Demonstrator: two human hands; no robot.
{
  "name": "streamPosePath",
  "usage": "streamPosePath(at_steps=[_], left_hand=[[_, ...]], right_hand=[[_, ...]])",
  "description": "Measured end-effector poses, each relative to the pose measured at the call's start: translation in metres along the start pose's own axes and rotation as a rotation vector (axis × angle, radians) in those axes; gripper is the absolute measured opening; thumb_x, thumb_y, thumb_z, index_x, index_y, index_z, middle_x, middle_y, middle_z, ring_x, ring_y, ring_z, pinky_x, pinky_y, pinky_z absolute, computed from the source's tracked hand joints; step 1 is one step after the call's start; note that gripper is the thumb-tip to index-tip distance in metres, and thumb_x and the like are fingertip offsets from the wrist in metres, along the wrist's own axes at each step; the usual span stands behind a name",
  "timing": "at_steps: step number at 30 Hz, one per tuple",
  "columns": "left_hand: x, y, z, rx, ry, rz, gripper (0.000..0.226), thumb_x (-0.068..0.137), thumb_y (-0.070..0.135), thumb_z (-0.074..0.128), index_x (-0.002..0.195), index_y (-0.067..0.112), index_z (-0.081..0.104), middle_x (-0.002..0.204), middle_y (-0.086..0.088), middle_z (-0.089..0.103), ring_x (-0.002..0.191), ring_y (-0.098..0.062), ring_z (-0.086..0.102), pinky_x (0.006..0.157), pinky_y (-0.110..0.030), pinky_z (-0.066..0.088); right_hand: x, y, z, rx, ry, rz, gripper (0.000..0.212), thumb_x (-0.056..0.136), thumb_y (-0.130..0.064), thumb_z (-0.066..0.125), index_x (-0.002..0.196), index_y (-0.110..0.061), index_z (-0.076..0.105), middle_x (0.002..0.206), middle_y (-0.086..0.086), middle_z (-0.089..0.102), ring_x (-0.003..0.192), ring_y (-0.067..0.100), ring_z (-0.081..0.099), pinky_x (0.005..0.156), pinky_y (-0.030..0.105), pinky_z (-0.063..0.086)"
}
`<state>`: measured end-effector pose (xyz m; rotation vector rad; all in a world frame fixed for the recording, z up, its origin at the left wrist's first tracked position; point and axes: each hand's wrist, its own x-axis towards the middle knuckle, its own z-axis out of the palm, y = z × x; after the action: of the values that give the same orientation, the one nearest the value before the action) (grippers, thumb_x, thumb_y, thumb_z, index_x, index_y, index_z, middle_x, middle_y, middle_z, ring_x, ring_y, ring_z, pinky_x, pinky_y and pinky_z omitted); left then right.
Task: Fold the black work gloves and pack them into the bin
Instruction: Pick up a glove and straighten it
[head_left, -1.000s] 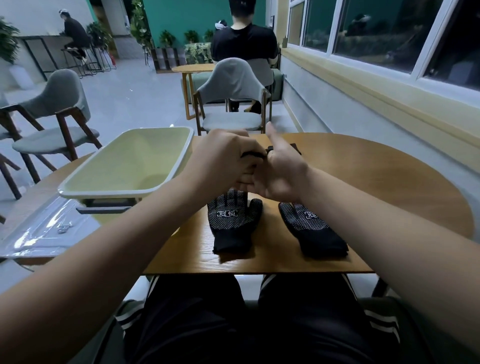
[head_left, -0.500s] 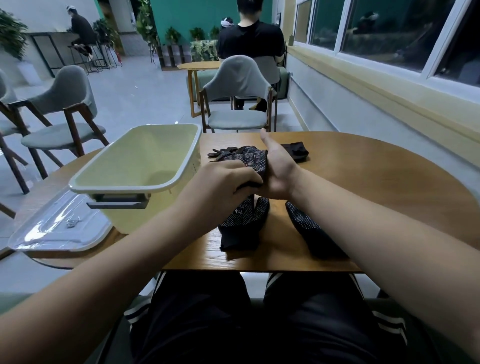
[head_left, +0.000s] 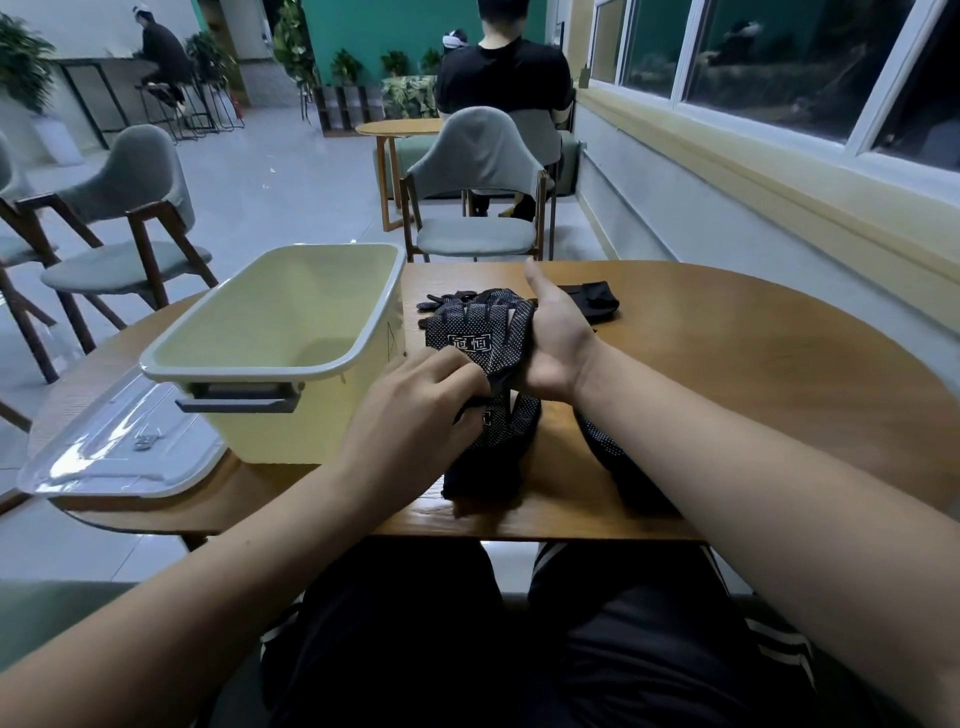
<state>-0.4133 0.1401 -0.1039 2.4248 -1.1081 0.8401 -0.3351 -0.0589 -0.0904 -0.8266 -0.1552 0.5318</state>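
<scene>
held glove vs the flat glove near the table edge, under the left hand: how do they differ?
Held glove: raised off the table, gripped by both the left hand and right hand, fingers pointing away, white label showing.
Flat glove: lies on the table near its front edge, partly under the left hand, its label mostly hidden; whether the hand touches it is unclear.
Shared: both are black with white dots. Neither is in the bin.
</scene>
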Motion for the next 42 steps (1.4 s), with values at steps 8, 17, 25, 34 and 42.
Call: streamPosePath(at_steps=[8,17,25,34,42], left_hand=[[-0.02,0.001,0.008,-0.063,-0.059,0.086,0.014,0.091,0.025,0.071,0.103,0.025,0.079,0.094,0.01,0.073,0.085,-0.019,0.068,0.076,-0.036,0.043],[-0.027,0.002,0.015,-0.204,-0.153,0.053,0.019,0.089,0.027,0.078,0.108,0.023,0.079,0.098,0.006,0.075,0.086,-0.014,0.062,0.078,-0.026,0.047],[-0.025,0.002,0.015,-0.377,-0.251,-0.004,0.019,0.089,0.023,0.083,0.107,0.025,0.081,0.098,0.012,0.073,0.084,-0.001,0.065,0.078,-0.012,0.047],[-0.028,-0.003,0.019,-0.486,-0.252,-0.077,0.017,0.087,0.024,0.088,0.104,0.027,0.083,0.095,0.015,0.076,0.085,0.004,0.069,0.078,-0.016,0.053],[-0.029,-0.004,0.021,-0.48,-0.234,-0.144,0.009,0.096,0.03,0.08,0.103,0.026,0.082,0.094,0.019,0.078,0.085,0.008,0.069,0.075,-0.013,0.048]], right_hand=[[0.008,0.009,-0.018,-0.087,0.041,0.064,0.111,0.096,-0.087,0.028,0.154,0.006,0.045,0.154,0.033,0.049,0.144,0.048,0.048,0.125,0.061,0.03],[0.007,0.018,-0.028,-0.16,0.208,0.084,0.102,0.095,-0.085,0.033,0.137,0.004,0.059,0.138,0.032,0.063,0.125,0.046,0.063,0.113,0.058,0.045],[0.003,0.019,-0.024,-0.175,0.364,0.033,0.097,0.098,-0.082,0.035,0.148,0.0,0.051,0.143,0.032,0.06,0.137,0.046,0.057,0.108,0.057,0.049],[0.004,0.014,-0.026,-0.152,0.376,-0.003,0.094,0.096,-0.081,0.043,0.152,-0.005,0.046,0.145,0.028,0.06,0.14,0.046,0.054,0.12,0.06,0.038],[0.006,0.011,-0.018,-0.303,0.415,-0.098,0.08,0.101,-0.074,0.042,0.143,-0.007,0.048,0.127,0.027,0.072,0.109,0.038,0.075,0.096,0.051,0.061]])
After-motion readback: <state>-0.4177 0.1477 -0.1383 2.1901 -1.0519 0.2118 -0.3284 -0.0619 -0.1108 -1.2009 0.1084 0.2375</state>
